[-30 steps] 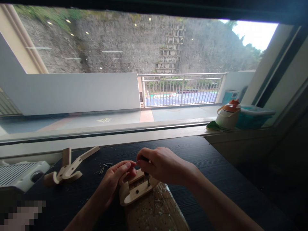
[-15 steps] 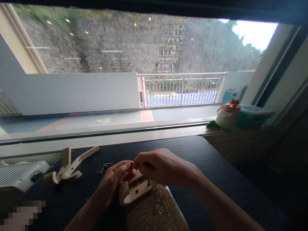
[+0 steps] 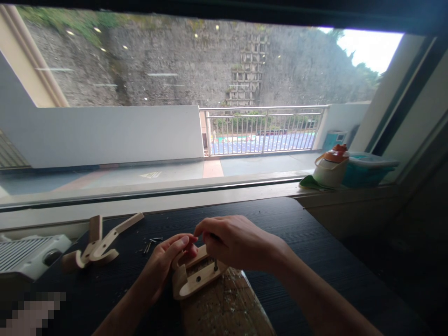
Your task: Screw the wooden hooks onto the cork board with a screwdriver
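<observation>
A pale wooden hook piece (image 3: 199,282) with a dark hole lies on a worn wooden block (image 3: 227,305). Upright on that piece, just below my right hand (image 3: 238,242), stands a small dark metal screw or pin (image 3: 215,266). My right hand is closed, fingertips curled down; what they pinch is hidden. At the curved end of the wood, my left hand (image 3: 171,254) has thumb and fingertips pressed together, close to the right fingertips. Anything between them is too small to make out. Several loose screws (image 3: 150,243) lie left of my hands.
More wooden hooks (image 3: 105,245) lie at the table's left, beside a white slatted appliance (image 3: 33,254). On the windowsill at right stand a bottle with an orange lid (image 3: 332,168) and a teal box (image 3: 371,170). A pixelated patch covers the lower left corner.
My right fingertips have shifted slightly up and apart from the left ones, showing more of the upright metal piece. The wooden pieces have stayed in place.
</observation>
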Motion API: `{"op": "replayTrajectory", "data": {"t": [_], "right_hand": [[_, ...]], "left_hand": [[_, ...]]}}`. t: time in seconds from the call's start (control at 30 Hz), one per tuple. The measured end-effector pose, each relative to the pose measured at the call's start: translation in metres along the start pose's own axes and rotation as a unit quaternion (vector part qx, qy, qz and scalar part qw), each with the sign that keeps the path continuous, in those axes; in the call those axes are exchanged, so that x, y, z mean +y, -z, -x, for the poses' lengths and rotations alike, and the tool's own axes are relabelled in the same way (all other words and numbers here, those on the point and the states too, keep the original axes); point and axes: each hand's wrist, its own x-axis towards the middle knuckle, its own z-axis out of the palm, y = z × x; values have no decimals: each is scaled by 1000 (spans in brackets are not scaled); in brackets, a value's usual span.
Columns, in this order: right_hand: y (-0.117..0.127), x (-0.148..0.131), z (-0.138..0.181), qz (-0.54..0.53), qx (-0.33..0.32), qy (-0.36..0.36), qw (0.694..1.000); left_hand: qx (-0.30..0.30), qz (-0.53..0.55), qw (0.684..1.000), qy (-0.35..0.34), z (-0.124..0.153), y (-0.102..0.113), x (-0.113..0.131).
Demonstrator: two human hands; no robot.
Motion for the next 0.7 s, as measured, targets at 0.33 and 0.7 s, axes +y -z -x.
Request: {"op": "replayTrajectory", "data": {"t": [0.33, 0.7], "right_hand": [[-1, 3, -1, 10, 10, -23, 1000], [5, 2, 3, -34, -27, 4, 999]], "left_hand": [[-1, 13, 1000, 4, 2, -1, 0], [-22, 12, 1000, 2, -2, 5, -5]]}}
